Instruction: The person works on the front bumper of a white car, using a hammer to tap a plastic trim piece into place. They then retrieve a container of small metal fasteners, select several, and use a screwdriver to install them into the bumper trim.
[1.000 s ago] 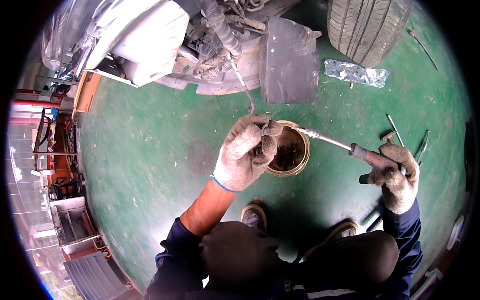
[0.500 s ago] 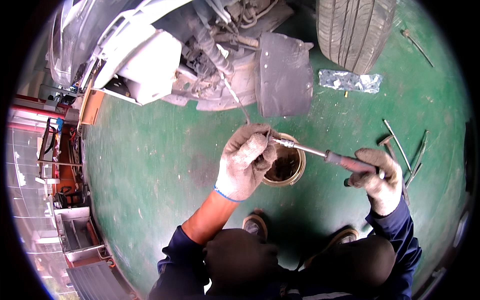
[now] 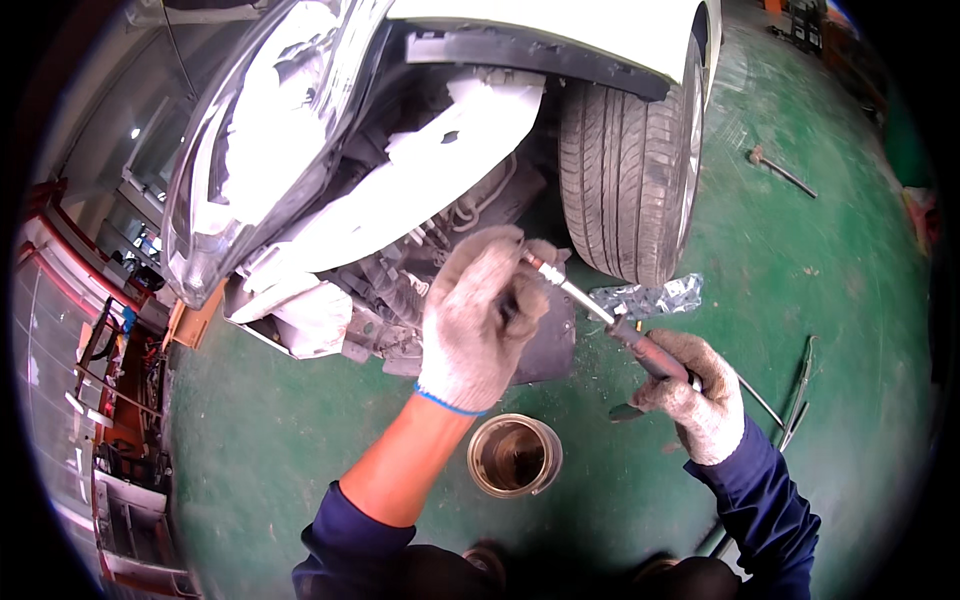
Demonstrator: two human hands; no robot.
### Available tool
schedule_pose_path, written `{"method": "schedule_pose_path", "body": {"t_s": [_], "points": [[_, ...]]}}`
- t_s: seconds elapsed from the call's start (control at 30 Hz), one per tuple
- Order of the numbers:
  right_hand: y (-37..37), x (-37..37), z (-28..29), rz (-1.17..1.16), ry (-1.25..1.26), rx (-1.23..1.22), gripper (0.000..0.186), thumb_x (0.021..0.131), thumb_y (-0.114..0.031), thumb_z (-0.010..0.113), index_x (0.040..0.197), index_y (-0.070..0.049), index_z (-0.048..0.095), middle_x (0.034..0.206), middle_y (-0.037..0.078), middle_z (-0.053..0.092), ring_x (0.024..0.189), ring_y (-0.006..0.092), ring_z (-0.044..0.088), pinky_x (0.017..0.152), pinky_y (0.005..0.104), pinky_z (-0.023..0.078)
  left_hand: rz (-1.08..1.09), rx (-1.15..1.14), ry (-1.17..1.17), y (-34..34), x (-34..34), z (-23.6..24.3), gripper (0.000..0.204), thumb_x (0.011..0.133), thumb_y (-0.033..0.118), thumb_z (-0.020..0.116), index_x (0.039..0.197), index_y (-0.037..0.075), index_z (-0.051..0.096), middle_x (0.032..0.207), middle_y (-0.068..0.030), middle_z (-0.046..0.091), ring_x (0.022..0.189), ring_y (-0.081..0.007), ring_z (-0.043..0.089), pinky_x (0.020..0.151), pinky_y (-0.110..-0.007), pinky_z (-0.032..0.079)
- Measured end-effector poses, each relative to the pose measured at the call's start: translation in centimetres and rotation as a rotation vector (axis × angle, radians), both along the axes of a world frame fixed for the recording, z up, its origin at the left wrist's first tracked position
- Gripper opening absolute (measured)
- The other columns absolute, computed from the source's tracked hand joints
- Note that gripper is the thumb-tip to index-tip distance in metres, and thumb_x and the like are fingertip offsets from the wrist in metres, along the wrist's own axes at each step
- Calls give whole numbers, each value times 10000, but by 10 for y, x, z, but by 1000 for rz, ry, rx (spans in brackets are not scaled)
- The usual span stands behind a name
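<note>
My left hand (image 3: pixel 478 325), in a pale knitted glove, is closed around a small piece I cannot make out, at the tip of a metal-shafted tool with a grey-and-reddish handle (image 3: pixel 638 344). My right hand (image 3: pixel 705 405), also gloved, grips that handle, with a dark green object showing below its fingers. Below and between my hands, a round tin with dark contents (image 3: pixel 492 459) stands on the green floor. Behind my hands is a car's front corner, with its headlight (image 3: pixel 265 155), a white panel (image 3: pixel 415 175), a dark exposed wheel well and a tyre (image 3: pixel 620 190).
A silvery crumpled strip (image 3: pixel 665 295) lies by the tyre. A hammer-like tool (image 3: pixel 790 175) lies at the far right, long bars (image 3: pixel 800 390) beside my right hand. A cardboard piece (image 3: pixel 190 325) and a cluttered rack (image 3: pixel 125 420) stand at the left. My shoes show at the bottom.
The view has tilted up toward the car, so more fender, headlight and tyre show and the tin appears lower. The tool's tip has moved leftward to meet my left hand's fingers.
</note>
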State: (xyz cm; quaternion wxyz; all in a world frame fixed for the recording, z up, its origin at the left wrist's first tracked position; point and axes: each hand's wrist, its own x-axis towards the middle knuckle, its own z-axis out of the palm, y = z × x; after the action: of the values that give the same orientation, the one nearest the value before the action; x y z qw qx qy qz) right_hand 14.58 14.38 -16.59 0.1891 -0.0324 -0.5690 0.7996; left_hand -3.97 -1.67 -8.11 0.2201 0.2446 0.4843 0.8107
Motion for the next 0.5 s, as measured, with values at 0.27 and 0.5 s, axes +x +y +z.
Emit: {"method": "schedule_pose_path", "body": {"t_s": [0.27,0.5], "points": [[28,-44,-13,15,184,-266,796,902,-371,795,1451,99,463,1237,153,651,947,207,674,894,388,556,99,24,15,69,-2,46,238,1013,215,658,1177,44,637,976,-122,700,597,-118,527,486,-247,303],[30,-91,15,184,198,-438,770,887,-314,812,1468,46,457,1098,127,645,935,238,661,862,475,579,278,-62,186,57,-5,79,252,1024,176,639,1230,31,633,1019,-81,694,603,-57,554,434,-176,343]]}}
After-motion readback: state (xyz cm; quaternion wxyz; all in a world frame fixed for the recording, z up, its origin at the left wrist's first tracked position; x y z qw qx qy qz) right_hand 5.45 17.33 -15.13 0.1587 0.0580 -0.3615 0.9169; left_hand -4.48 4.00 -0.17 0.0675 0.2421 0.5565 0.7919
